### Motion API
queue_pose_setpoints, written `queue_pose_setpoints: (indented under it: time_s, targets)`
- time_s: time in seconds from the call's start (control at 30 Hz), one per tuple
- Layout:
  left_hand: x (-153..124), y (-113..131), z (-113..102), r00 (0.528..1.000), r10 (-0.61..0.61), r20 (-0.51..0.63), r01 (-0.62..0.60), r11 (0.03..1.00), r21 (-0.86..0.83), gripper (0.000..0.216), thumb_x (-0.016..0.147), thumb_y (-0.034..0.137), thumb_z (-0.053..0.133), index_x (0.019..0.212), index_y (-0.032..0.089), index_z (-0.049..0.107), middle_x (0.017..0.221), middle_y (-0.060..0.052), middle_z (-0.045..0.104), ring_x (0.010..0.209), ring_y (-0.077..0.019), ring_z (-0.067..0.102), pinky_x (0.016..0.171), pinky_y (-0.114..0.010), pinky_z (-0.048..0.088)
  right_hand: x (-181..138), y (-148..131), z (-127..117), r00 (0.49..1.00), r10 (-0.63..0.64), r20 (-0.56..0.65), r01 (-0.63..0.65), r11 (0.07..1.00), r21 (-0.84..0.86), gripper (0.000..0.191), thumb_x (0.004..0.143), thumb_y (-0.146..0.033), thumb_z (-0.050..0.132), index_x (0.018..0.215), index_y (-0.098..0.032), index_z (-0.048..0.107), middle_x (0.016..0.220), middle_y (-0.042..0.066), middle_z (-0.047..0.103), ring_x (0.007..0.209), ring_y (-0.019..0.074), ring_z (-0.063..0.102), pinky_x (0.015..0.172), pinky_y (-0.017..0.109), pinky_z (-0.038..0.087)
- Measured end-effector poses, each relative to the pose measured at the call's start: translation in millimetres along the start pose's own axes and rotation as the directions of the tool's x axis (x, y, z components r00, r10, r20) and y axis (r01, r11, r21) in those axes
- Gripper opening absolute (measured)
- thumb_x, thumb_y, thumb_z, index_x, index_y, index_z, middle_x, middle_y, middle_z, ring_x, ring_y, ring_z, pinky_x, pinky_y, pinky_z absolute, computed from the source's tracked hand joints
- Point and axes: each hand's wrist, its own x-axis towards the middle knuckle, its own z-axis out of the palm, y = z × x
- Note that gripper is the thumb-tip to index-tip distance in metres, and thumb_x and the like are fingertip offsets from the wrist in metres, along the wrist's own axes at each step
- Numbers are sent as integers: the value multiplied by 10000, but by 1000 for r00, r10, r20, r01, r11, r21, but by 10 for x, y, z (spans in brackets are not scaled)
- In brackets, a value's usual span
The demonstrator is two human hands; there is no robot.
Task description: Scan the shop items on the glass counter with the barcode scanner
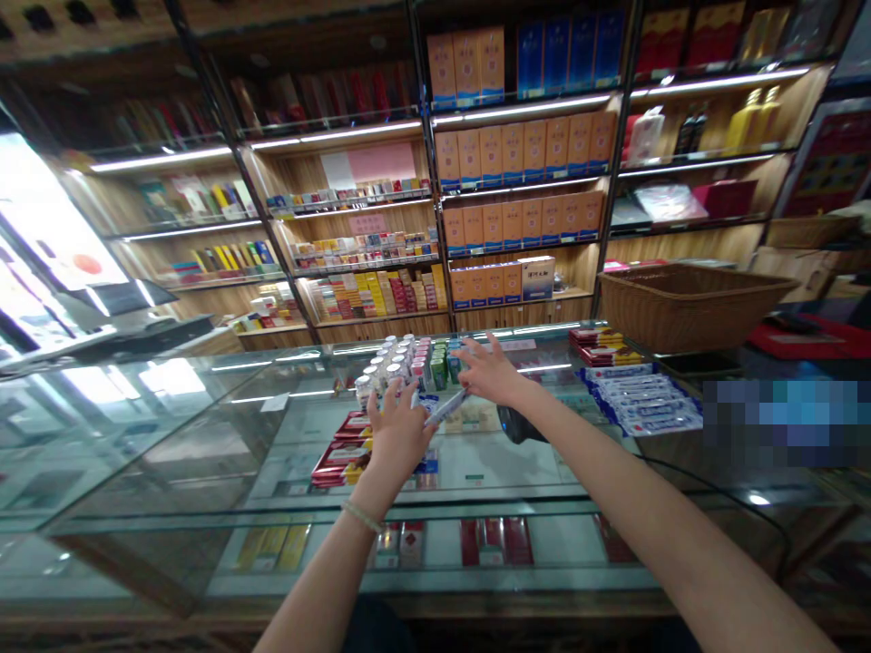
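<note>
Over the glass counter, a slim white-and-blue wrapped packet (pixel 445 408) is held at a slant between my two hands. My left hand (pixel 396 433) has its thumb side against the packet's lower end, its other fingers raised and apart. At the upper end, my right hand (pixel 495 374) pinches near the tip with thumb and fingers. Just beyond are rows of small bottles with white caps (pixel 391 358), and pink and green ones (pixel 441 363). Red-and-yellow snack packets (pixel 340 451) lie left of my left hand. Blue wrapping shows partly behind its fingers.
A row of blue-and-white packets (pixel 636 396) lies at the right, near red-and-yellow packets (pixel 604 346) and a wicker basket (pixel 694 313). A black handheld device (pixel 521 424) with a cable sits under my right forearm. Shelves of boxes (pixel 523 150) stand behind the glass counter (pixel 224 435).
</note>
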Motion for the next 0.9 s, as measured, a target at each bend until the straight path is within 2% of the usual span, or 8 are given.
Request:
queue_pose_setpoints:
  time_s: [0.2, 0.47, 0.77, 0.9]
  targets:
    - [278, 29, -96, 1000, 9, -26, -12, 996, -91, 90, 846, 339, 742, 809, 284, 802, 1466, -69, 603, 1477, -397, 364, 1219, -688, 140, -187, 214, -186, 992, 125, 10, -126, 991, 47, 93, 902, -338, 700, 948, -307, 775, 1581, 15, 473, 1519, 346, 264, 1208, 703, 88]
    - [600, 275, -172, 999, 38, -22, -41, 989, -142, 107, 874, 333, 710, 839, 285, 799, 1515, -64, 561, 1498, -394, 331, 1196, -713, 167, -453, 481, -368, 958, 285, 17, -286, 954, 94, 85, 922, -341, 686, 942, -321, 767, 1600, 11, 452, 1519, 343, 276, 1183, 698, 157]
    - [859, 464, 23, 994, 66, -91, -82, 981, -175, 117, 887, 360, 696, 887, 295, 793, 1531, -57, 546, 1509, -390, 308, 1216, -715, 110, -676, 688, -338, 935, 344, -81, -338, 938, 78, 92, 932, -300, 657, 919, -284, 747, 1585, 25, 474, 1502, 339, 306, 1188, 685, 168]
    - [957, 549, 88, 996, 49, -71, -61, 981, -186, 118, 892, 362, 694, 927, 309, 794, 1528, -50, 553, 1501, -397, 321, 1208, -718, 142, -725, 784, -278, 926, 358, -118, -350, 933, 79, 100, 936, -296, 641, 928, -278, 740, 1573, 37, 486, 1495, 333, 303, 1185, 676, 159]
